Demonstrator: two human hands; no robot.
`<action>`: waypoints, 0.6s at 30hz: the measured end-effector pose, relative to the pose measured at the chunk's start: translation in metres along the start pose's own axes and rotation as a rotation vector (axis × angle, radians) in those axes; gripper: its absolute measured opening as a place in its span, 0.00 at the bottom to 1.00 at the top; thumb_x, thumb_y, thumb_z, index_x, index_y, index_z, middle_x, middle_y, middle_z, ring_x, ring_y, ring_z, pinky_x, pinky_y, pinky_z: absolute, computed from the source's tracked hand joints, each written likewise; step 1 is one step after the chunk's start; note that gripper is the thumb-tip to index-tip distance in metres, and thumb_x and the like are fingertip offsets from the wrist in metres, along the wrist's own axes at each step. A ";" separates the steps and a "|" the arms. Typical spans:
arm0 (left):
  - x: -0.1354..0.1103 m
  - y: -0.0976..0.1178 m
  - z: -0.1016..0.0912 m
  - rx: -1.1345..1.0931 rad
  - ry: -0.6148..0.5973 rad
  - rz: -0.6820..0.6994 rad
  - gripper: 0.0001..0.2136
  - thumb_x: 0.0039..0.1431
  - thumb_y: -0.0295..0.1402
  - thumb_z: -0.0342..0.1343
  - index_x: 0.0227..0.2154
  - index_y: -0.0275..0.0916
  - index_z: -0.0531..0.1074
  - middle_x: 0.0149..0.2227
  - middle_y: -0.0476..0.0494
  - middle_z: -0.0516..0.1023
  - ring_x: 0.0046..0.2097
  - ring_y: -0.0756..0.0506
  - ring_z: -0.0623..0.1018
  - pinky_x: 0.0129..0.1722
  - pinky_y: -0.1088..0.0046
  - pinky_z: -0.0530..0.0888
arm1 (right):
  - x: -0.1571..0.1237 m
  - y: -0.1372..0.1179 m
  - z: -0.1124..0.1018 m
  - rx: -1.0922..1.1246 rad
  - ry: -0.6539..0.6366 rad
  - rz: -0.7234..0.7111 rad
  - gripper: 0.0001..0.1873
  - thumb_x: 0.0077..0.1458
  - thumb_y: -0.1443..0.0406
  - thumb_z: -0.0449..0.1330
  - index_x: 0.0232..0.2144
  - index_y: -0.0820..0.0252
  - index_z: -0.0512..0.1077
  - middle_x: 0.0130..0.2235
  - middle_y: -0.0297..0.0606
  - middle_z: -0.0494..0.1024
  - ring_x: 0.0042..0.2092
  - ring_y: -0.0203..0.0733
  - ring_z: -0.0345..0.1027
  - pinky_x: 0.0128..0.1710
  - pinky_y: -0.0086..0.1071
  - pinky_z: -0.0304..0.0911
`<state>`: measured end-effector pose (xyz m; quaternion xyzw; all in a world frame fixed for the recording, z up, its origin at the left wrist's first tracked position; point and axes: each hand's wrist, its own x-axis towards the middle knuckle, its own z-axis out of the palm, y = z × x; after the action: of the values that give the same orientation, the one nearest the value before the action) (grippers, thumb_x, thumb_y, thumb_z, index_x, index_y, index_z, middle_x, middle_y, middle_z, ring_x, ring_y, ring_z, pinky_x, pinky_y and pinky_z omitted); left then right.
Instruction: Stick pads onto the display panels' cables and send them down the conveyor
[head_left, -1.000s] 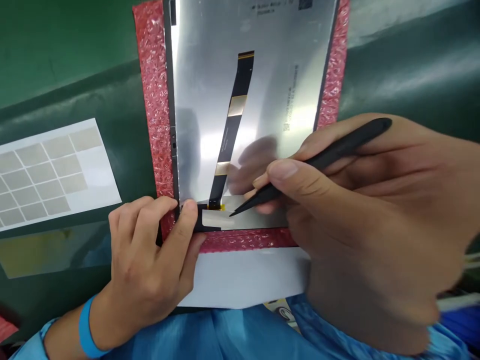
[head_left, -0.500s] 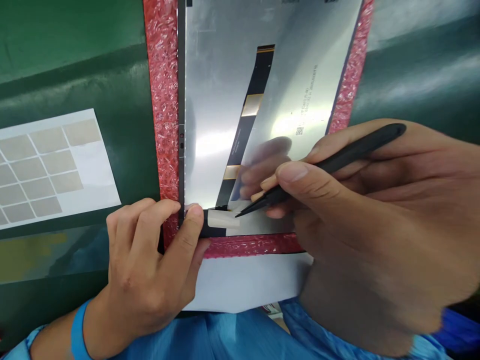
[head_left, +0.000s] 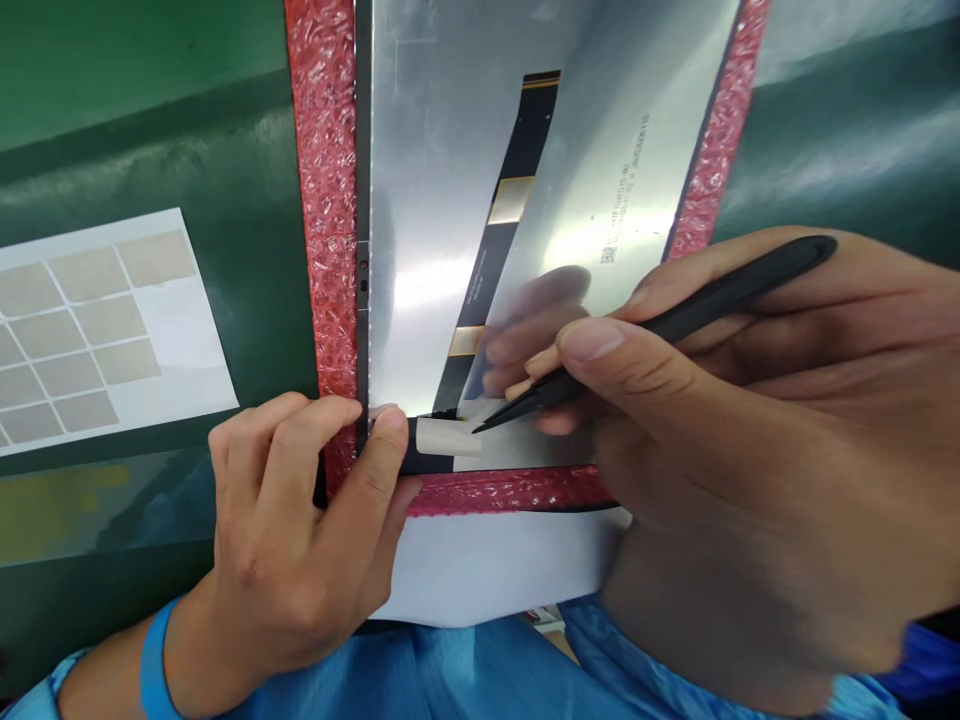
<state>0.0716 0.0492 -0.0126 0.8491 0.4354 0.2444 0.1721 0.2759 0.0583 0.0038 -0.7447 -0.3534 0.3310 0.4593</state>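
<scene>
A silver display panel (head_left: pixel 442 200) lies face down on a red bubble-wrap sheet (head_left: pixel 324 200). A black flex cable (head_left: pixel 510 210) with gold pads runs down it to the near edge. My left hand (head_left: pixel 300 540) presses its fingertips on the panel's near left corner, beside a beige tape patch (head_left: pixel 447 437) stuck over the cable's end. My right hand (head_left: pixel 750 440) is closed on black tweezers (head_left: pixel 675 315), whose tip touches the right end of that patch.
A white backing sheet (head_left: pixel 180 340) with several beige tape squares lies on the green mat (head_left: pixel 150 120) at the left. A white paper (head_left: pixel 495 565) sticks out under the bubble wrap near me. Blue sleeves fill the bottom edge.
The view shifted slightly, so the panel sits further right and higher. The tape patch now covers the yellow spot seen at the cable's end a second ago. Both hands hold their grips.
</scene>
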 end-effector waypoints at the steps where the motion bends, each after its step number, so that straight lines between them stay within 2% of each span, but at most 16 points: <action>1: 0.000 0.000 0.000 0.000 0.002 0.002 0.14 0.63 0.25 0.71 0.50 0.27 0.83 0.47 0.27 0.81 0.49 0.30 0.80 0.46 0.49 0.76 | 0.000 0.000 0.000 -0.017 0.019 0.019 0.11 0.52 0.65 0.77 0.30 0.54 0.78 0.28 0.34 0.81 0.30 0.52 0.82 0.35 0.48 0.85; 6: 0.001 0.001 0.000 0.004 -0.009 -0.006 0.14 0.63 0.26 0.71 0.50 0.28 0.83 0.48 0.27 0.81 0.50 0.30 0.80 0.47 0.49 0.77 | 0.000 -0.002 0.001 -0.027 0.035 0.006 0.10 0.51 0.65 0.77 0.29 0.54 0.78 0.29 0.35 0.82 0.29 0.49 0.81 0.26 0.41 0.80; 9: 0.000 0.001 -0.001 0.025 -0.011 -0.004 0.15 0.61 0.23 0.71 0.51 0.33 0.83 0.48 0.31 0.81 0.50 0.32 0.80 0.48 0.50 0.77 | 0.001 -0.002 0.002 -0.046 0.026 0.013 0.11 0.51 0.64 0.77 0.29 0.53 0.78 0.30 0.35 0.82 0.29 0.48 0.80 0.21 0.37 0.75; 13: -0.001 0.001 -0.001 0.038 -0.030 0.008 0.17 0.60 0.20 0.71 0.51 0.40 0.83 0.50 0.35 0.80 0.51 0.34 0.79 0.48 0.51 0.77 | 0.001 -0.003 0.002 -0.053 0.027 0.018 0.11 0.51 0.64 0.77 0.30 0.54 0.78 0.30 0.35 0.82 0.29 0.47 0.79 0.21 0.36 0.73; 18: -0.002 0.001 -0.002 0.041 -0.046 0.017 0.17 0.62 0.21 0.70 0.51 0.40 0.82 0.51 0.34 0.80 0.52 0.34 0.78 0.48 0.50 0.77 | 0.001 -0.003 0.001 -0.040 0.031 0.023 0.12 0.50 0.64 0.78 0.30 0.56 0.78 0.30 0.38 0.82 0.28 0.46 0.79 0.20 0.35 0.71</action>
<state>0.0705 0.0473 -0.0112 0.8615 0.4293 0.2174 0.1623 0.2745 0.0606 0.0064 -0.7626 -0.3443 0.3178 0.4460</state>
